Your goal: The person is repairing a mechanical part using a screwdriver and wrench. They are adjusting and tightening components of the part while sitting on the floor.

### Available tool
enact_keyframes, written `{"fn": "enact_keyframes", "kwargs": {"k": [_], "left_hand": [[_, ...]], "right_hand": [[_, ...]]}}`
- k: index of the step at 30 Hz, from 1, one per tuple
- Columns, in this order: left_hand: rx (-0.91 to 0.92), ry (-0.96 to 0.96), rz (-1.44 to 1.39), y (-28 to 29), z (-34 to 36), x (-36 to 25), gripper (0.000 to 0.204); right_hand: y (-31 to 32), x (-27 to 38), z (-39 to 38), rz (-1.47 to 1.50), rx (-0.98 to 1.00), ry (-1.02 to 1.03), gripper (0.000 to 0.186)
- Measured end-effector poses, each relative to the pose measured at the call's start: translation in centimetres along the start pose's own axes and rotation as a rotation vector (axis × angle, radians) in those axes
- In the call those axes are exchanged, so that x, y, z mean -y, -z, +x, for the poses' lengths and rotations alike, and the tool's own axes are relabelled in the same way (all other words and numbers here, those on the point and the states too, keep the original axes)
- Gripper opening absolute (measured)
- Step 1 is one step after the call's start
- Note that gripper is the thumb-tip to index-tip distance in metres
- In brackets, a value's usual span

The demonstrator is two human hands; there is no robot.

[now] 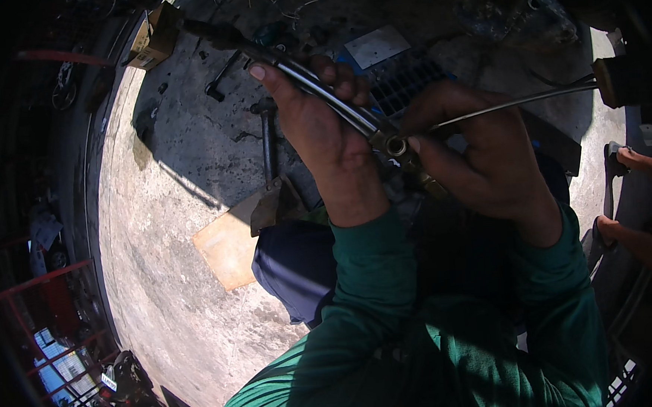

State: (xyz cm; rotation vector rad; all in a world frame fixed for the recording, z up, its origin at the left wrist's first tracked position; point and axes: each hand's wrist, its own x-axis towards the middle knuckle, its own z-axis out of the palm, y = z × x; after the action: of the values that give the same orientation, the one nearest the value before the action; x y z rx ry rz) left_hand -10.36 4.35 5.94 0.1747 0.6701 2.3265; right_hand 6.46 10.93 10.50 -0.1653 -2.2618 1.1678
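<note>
Bench work held above a concrete floor (166, 280); clock positions are taken from the centre of the view. The left hand (318, 129), at twelve o'clock, is wrapped around a metal rod assembly (335, 101), which slants from eleven o'clock down toward two. Its near end carries a round-holed fitting (397, 147), at two o'clock. The right hand (480, 153), between two and three, appears to pinch a thin-shafted tool (514, 105) pen-fashion, its tip close beside the fitting and its thick end pointing outward.

State of the work: the rod and fitting appear already joined, and the ring's hole shows open. The work at that end looks unfinished—the tool is at it—but whether anything is loosened or secured cannot be told, since the fingers hide the contact.

Surroundings: a hammer (268, 143) lies near eleven o'clock, a slotted tray (408, 86) at one, a tan board (228, 247) past eight—all on the floor.
</note>
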Motion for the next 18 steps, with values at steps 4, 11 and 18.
{"fn": "enact_keyframes", "kwargs": {"k": [4,11,18], "left_hand": [[-0.003,-0.001,0.0,0.2,0.11,0.01,0.058],[-0.017,-0.004,0.016,-0.06,0.03,0.0,0.059],[0.01,-0.003,0.01,0.11,0.14,-0.07,0.058]], "right_hand": [[0.09,0.07,0.08,0.012,-0.001,-0.005,0.009],[0.2,-0.06,0.1,0.021,0.013,-0.006,0.008],[0.31,-0.13,0.23,0.013,0.014,0.008,0.008]]}}
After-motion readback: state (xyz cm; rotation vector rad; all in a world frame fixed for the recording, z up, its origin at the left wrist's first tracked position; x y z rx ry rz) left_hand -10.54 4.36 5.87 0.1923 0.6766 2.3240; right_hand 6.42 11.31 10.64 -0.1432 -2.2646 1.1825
